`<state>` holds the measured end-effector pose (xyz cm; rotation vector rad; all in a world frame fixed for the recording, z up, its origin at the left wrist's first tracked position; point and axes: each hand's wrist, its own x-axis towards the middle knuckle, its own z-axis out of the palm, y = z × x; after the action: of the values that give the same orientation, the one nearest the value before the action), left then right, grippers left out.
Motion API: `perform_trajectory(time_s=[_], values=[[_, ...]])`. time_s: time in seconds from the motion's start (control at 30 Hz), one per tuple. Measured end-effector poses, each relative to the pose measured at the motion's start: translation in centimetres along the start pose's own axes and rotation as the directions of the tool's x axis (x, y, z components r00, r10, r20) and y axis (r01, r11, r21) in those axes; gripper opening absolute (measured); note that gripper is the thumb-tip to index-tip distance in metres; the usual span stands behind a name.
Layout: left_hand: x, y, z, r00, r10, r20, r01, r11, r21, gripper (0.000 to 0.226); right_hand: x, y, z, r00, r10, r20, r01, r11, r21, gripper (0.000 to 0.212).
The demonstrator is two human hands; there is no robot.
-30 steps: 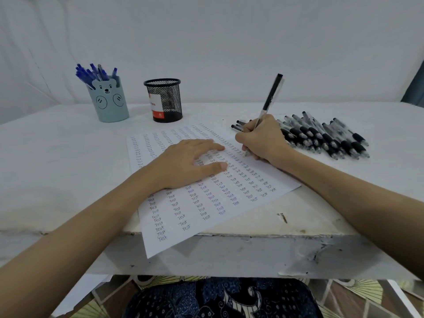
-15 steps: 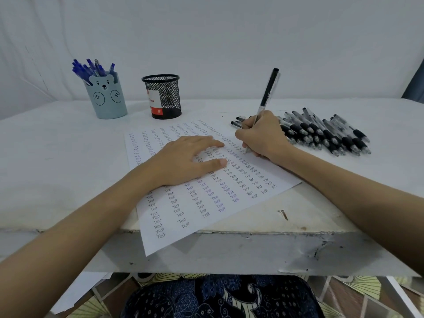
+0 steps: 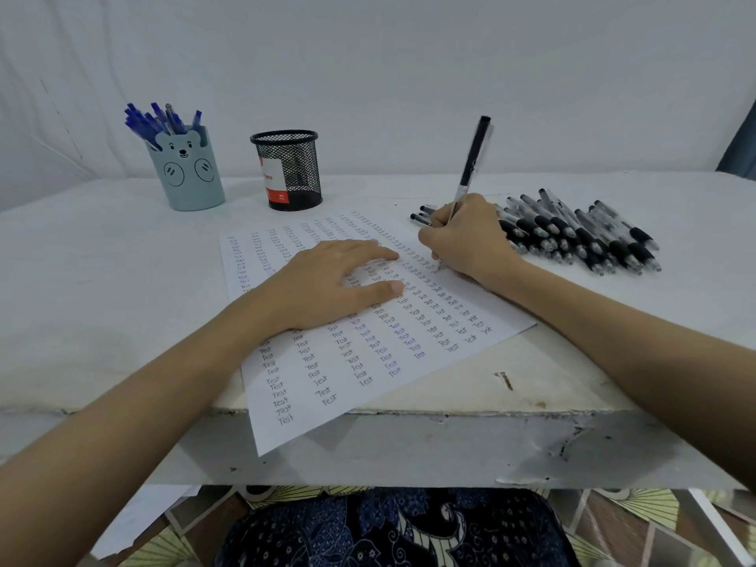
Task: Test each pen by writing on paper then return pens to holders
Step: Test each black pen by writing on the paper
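My right hand [image 3: 470, 239] grips a black pen [image 3: 472, 161] in a writing hold, its tip touching the white paper [image 3: 368, 362] near the right edge. The sheet is covered in columns of the word "Test" and hangs over the table's front edge. My left hand [image 3: 327, 284] lies flat on the paper with straight fingers, pressing it down. A pile of several black pens [image 3: 581, 235] lies just right of my right hand. A blue bear-shaped holder [image 3: 188, 178] with several blue pens stands at the back left. A black mesh holder [image 3: 290, 169] beside it shows no pens.
The white table [image 3: 102, 280] has a chipped front edge [image 3: 532, 415]. A pale wall stands right behind the holders. Under the table, a patterned dark cloth [image 3: 388, 529] covers my lap.
The camera shifted slightly, so everything sits a little higher in view. My right hand's pen has tilted a little more upright while writing. My left hand stays on the paper.
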<state>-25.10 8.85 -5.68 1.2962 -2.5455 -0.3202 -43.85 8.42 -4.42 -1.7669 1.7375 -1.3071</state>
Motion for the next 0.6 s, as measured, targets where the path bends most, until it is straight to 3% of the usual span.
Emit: perform_trajectory(time_s=[0.07, 0.13, 0.23, 0.4, 0.6], values=[[0.0, -0.1, 0.0, 1.0, 0.006, -0.005, -0.006, 1.0, -0.002, 0.076, -0.1, -0.2, -0.1, 1.0, 0.019, 0.005, -0.019, 1.0, 0.005, 0.033], [0.0, -0.2, 0.0, 1.0, 0.008, -0.007, -0.008, 1.0, -0.003, 0.078, -0.1, -0.5, -0.5, 0.996, 0.078, 0.034, -0.082, 0.99, 0.117, 0.028], [0.0, -0.2, 0.0, 1.0, 0.005, -0.008, -0.005, 1.0, 0.0, 0.076, 0.1, -0.7, -1.6, 0.976, 0.188, 0.106, -0.212, 0.929, 0.303, 0.04], [-0.1, -0.2, 0.0, 1.0, -0.004, 0.004, 0.004, 1.0, -0.004, 0.071, 0.2, -0.8, -2.1, 0.972, 0.156, 0.174, -0.206, 0.923, 0.324, 0.026], [-0.2, 0.1, -0.1, 1.0, -0.007, 0.008, 0.007, 1.0, -0.003, 0.068, 0.3, -1.3, -2.5, 0.939, 0.19, 0.285, -0.303, 0.85, 0.431, 0.028]])
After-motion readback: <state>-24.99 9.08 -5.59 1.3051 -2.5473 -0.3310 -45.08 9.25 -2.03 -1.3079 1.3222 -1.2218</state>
